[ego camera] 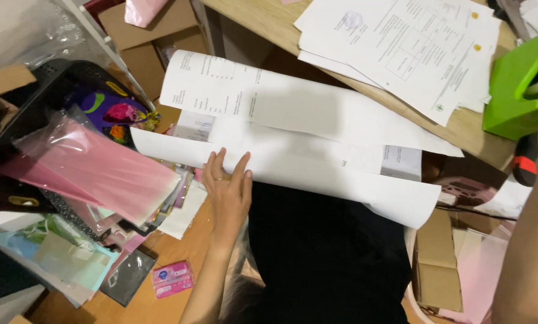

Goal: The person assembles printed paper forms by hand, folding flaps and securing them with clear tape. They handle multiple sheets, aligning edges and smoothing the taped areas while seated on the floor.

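The left hand (228,192) lies flat, fingers (211,165) spread and released, on the near edge of the long white sheets (293,150) that hang off the front edge of the tabletop (263,18) and drape across the person's dark lap (323,252). At least three sheets overlap there; the exact count I cannot tell. They look light, thin and limp, likely to slide over each other and crease easily, so pinching a stacked edge or corner would hold them best. The right hand is cut off at the frame's right side by a green box (512,90); only its forearm (530,240) shows, so its grip cannot be told. One more pile of printed papers (401,42) rests on the tabletop. One pink plastic sleeve (95,168) lies at left, one small pink packet (173,279) on the floor.
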